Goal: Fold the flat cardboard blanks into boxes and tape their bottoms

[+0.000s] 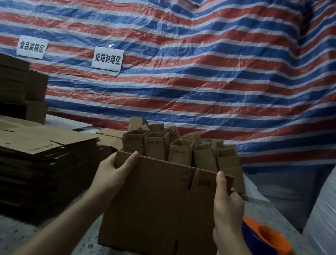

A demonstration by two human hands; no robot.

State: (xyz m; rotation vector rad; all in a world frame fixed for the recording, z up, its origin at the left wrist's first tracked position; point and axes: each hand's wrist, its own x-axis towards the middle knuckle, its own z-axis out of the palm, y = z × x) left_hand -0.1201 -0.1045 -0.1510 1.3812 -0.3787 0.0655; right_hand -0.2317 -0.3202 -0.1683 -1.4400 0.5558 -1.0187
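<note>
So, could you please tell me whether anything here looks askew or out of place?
Mostly tidy. The stack of flat blanks on the left is slightly fanned, edges not flush. The folded boxes behind lean at mixed angles. Both hands, left and right, hold the blank upright and undamaged.

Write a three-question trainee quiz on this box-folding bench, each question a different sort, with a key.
1. True or false: both hands grip the blank.
2. The tape dispenser lies beside which hand? A) left hand B) right hand
3. Fill in: the stack of flat blanks lies on the person's ____ side.

Key: 1 true; 2 B; 3 left. The folded boxes stand behind the held blank.
</note>
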